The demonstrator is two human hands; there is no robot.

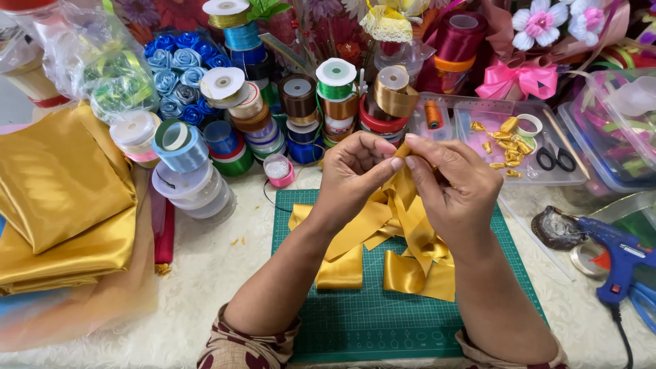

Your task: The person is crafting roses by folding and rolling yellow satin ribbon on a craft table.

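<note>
We record both hands raised above the green cutting mat [383,321], working one gold satin ribbon [403,253]. The left hand [352,174] pinches the ribbon's upper end between thumb and forefinger; the right hand [454,184] closes its grip on the same end, fingertips meeting the left's. From that point the ribbon hangs in loose loops and lies piled on the mat. We judge the folding to be at an early stage: only the top end is gathered, and the greater length lies unshaped.

Count: one mat, one pair of black scissors [555,158] in a clear tray [577,179], one blue glue gun [618,256] on the surface at right, one folded gold cloth [61,191] at left. Ribbon spools [301,102] behind are too many to count.
</note>
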